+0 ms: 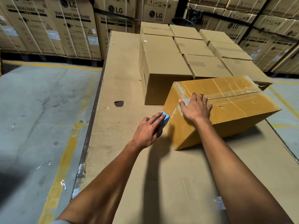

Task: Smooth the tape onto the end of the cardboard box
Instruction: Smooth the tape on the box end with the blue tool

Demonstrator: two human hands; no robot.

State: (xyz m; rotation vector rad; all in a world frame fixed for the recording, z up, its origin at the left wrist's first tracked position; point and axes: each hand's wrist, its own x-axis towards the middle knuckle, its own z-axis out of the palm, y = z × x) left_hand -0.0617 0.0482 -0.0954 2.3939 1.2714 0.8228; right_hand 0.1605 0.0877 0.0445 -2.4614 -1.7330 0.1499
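A yellowish cardboard box (234, 107) lies tilted on a cardboard-covered table (123, 81). Clear tape (175, 110) runs along its top seam and down over the near end. My right hand (195, 107) lies flat with spread fingers over the box's top edge, pressing on the tape at the corner. My left hand (149, 128) grips a blue tape dispenser (165, 119) held against the lower left of the box's end face. The dispenser's roll is hidden by my hand.
Several closed brown boxes (163, 62) stand in rows on the table behind the tilted box. A dark hole (119, 103) marks the table cover. Stacked washing machine cartons (72, 28) line the back wall. Concrete floor with yellow lines (64, 159) lies left.
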